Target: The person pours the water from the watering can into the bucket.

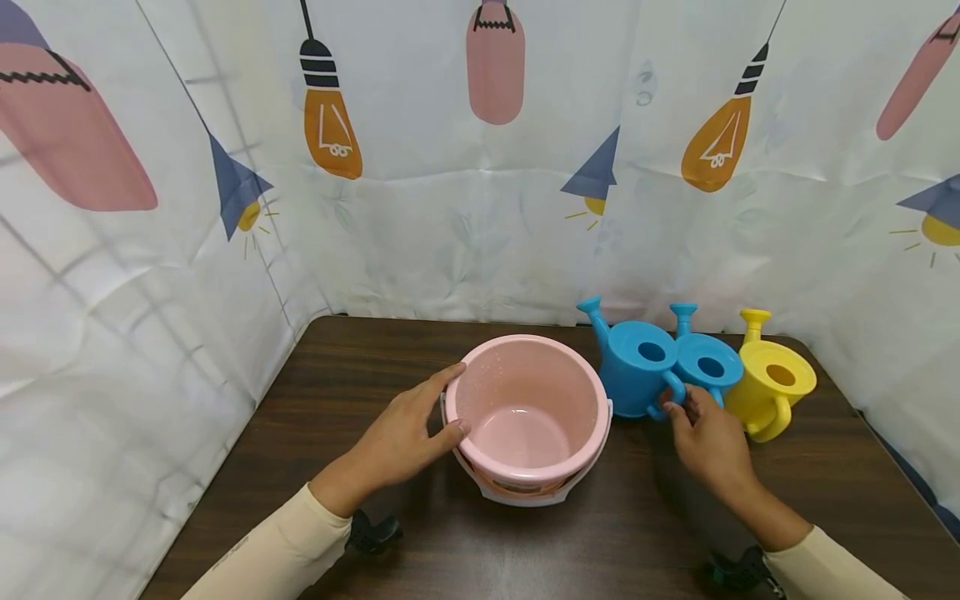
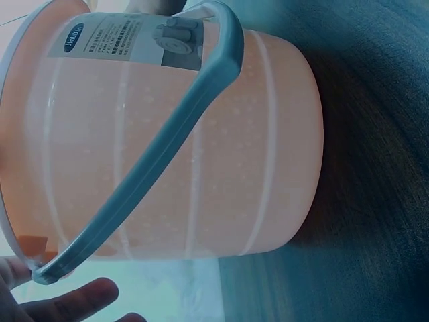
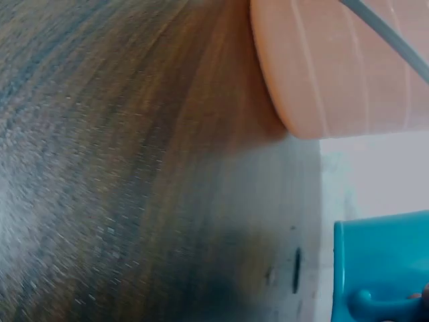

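Observation:
A pink bucket [image 1: 536, 475] stands upright on the table, with its pale carrying handle [image 2: 151, 161] hanging down along its side. My left hand [image 1: 397, 433] rests at the left of the bucket's rim, thumb and forefinger spread along it. Beside the bucket, on its right, is a blue watering can [image 1: 630, 375]. My right hand [image 1: 712, 437] pinches the loop handle of this can, which also shows in the right wrist view as a blue wall [image 3: 382, 248] with fingertips at its handle. Close behind that hand is a second blue watering can [image 1: 708, 346].
A yellow watering can [image 1: 791, 371] stands at the right end of the row of cans. Dark wood-grain tabletop [image 1: 360, 358] lies beneath everything. A white curtain [image 1: 420, 242] printed with lamps hangs behind the table and along both sides.

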Demonstrator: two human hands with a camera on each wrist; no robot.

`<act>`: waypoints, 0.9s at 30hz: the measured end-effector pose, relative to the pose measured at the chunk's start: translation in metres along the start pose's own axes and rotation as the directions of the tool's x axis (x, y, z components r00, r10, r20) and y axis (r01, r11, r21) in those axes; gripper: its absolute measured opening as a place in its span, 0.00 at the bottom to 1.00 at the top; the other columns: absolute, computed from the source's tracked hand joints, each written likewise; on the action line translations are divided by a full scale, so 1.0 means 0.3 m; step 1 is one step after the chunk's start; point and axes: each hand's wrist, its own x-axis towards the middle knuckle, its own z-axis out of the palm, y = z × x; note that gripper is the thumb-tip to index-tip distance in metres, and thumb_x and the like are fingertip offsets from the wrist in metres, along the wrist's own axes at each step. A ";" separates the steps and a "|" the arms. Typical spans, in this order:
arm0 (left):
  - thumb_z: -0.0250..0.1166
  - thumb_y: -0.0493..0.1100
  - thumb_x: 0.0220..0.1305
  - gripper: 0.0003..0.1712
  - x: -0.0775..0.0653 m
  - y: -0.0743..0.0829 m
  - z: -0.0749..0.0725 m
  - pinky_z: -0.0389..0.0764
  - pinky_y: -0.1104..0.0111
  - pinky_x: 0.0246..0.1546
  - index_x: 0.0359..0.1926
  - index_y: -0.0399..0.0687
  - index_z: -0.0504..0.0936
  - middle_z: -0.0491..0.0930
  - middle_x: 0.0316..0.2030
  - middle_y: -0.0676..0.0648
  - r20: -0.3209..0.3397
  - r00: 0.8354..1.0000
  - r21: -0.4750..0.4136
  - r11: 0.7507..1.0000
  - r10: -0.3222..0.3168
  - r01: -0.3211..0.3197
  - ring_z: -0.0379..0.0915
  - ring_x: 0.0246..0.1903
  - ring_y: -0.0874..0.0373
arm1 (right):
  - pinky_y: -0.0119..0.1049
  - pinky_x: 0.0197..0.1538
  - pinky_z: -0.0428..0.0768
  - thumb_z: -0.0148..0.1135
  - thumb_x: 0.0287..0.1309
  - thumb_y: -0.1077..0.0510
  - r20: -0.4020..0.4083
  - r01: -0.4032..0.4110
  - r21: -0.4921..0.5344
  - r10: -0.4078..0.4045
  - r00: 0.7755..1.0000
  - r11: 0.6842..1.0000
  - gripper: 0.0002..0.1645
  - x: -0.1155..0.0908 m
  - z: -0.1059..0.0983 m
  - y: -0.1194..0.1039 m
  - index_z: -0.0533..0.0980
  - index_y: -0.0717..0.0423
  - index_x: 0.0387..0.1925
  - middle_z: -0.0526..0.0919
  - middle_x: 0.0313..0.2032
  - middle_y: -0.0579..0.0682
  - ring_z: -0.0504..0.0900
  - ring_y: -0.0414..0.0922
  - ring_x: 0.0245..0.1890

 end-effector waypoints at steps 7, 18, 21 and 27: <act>0.61 0.61 0.70 0.44 0.001 0.001 -0.001 0.69 0.47 0.64 0.79 0.52 0.58 0.68 0.72 0.46 -0.005 1.000 -0.001 1.000 -0.004 0.004 0.67 0.68 0.49 | 0.34 0.22 0.73 0.59 0.73 0.62 0.002 0.033 -0.007 -0.033 0.999 0.999 0.09 0.009 -0.049 -0.027 0.76 0.65 0.48 0.84 0.31 0.58 0.76 0.44 0.22; 0.61 0.62 0.70 0.44 -0.004 0.004 0.001 0.69 0.47 0.64 0.79 0.53 0.58 0.68 0.71 0.45 -0.008 1.000 0.010 1.000 -0.016 0.016 0.67 0.68 0.48 | 0.36 0.20 0.65 0.57 0.75 0.59 0.028 0.055 -0.037 -0.054 0.998 0.998 0.12 0.015 -0.134 -0.073 0.75 0.65 0.48 0.72 0.21 0.48 0.67 0.43 0.17; 0.61 0.62 0.70 0.44 -0.004 0.005 0.002 0.69 0.47 0.64 0.79 0.53 0.58 0.68 0.72 0.45 -0.012 1.000 0.018 1.000 -0.016 0.016 0.67 0.68 0.48 | 0.37 0.20 0.64 0.57 0.75 0.58 0.035 0.070 -0.047 -0.068 0.997 0.996 0.13 0.019 -0.156 -0.081 0.75 0.66 0.49 0.70 0.20 0.47 0.66 0.43 0.17; 0.61 0.62 0.70 0.44 -0.005 0.007 0.001 0.69 0.47 0.64 0.79 0.53 0.59 0.68 0.72 0.45 -0.017 1.000 0.024 1.000 -0.017 0.017 0.67 0.68 0.48 | 0.38 0.21 0.66 0.57 0.74 0.59 0.020 0.091 -0.076 -0.090 0.996 0.993 0.16 0.027 -0.200 -0.092 0.74 0.69 0.54 0.83 0.29 0.59 0.71 0.44 0.19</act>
